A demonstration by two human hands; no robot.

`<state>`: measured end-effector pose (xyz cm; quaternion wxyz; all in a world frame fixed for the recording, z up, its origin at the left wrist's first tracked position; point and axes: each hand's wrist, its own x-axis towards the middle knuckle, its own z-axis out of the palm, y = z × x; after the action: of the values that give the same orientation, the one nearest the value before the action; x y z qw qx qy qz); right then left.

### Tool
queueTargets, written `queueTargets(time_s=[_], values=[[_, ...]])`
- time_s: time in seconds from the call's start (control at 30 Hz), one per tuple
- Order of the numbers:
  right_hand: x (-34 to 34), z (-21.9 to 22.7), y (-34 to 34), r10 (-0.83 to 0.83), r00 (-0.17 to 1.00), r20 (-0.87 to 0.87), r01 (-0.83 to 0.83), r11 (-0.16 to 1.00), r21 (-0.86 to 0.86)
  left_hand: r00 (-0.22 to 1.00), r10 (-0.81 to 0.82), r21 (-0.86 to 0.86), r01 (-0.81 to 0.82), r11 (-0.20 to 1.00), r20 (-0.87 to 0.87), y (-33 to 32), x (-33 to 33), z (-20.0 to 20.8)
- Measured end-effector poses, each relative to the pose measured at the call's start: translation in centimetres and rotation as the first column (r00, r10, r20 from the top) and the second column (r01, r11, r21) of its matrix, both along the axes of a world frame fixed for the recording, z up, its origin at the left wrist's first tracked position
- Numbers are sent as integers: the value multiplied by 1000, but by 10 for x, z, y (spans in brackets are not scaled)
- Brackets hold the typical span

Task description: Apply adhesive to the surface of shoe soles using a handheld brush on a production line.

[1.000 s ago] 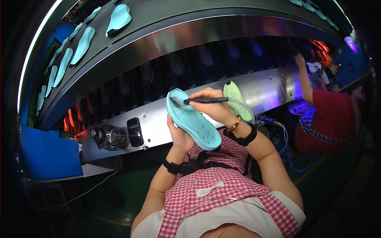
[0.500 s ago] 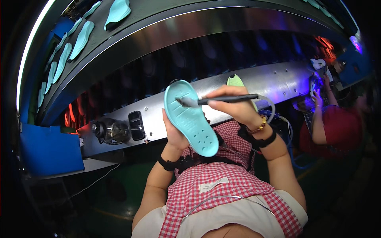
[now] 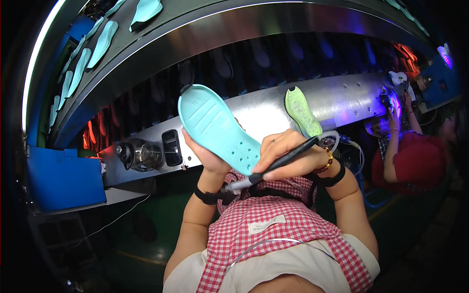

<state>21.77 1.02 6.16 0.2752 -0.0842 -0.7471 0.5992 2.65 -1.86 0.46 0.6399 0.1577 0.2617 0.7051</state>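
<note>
A turquoise shoe sole (image 3: 210, 119) is tilted up in front of me, its wide end at the upper left and its small holes toward the lower right. My left hand (image 3: 207, 158) is closed round it from beneath, with most of the fingers hidden behind it. In my right hand (image 3: 293, 154) is a black-handled brush (image 3: 256, 177) with a pale tip and a hose at its back end. That tip points down left, below the sole and off its surface. The right fingers touch or nearly touch the sole's narrow end.
A green sole (image 3: 303, 112) lies on the metal ledge (image 3: 261, 110). Left of me stand a dark see-through jug (image 3: 146, 155), a black tray (image 3: 172, 146) and a blue box (image 3: 63, 178). Beyond, a conveyor (image 3: 161, 29) carries several turquoise soles. A person in red (image 3: 415, 156) works at the right.
The brush has left the sole's upper face and swung down toward its narrow end, its tip now below the sole. The sole has shifted slightly up and left, uncovering more of the green sole.
</note>
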Motion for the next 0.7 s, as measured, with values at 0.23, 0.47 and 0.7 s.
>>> queueTargets(time_s=[0.23,0.47,0.7], values=[[-10,-31,-1,-227,973,-33,228,973,39,990,119,168,-106,980,-70,6,-14,-8],[-4,-30,3,-405,914,40,407,908,-103,968,222,209,-195,958,-114,8,-12,13],[4,-35,3,-318,948,20,307,895,-323,983,132,276,-92,957,-130,9,-19,13]])
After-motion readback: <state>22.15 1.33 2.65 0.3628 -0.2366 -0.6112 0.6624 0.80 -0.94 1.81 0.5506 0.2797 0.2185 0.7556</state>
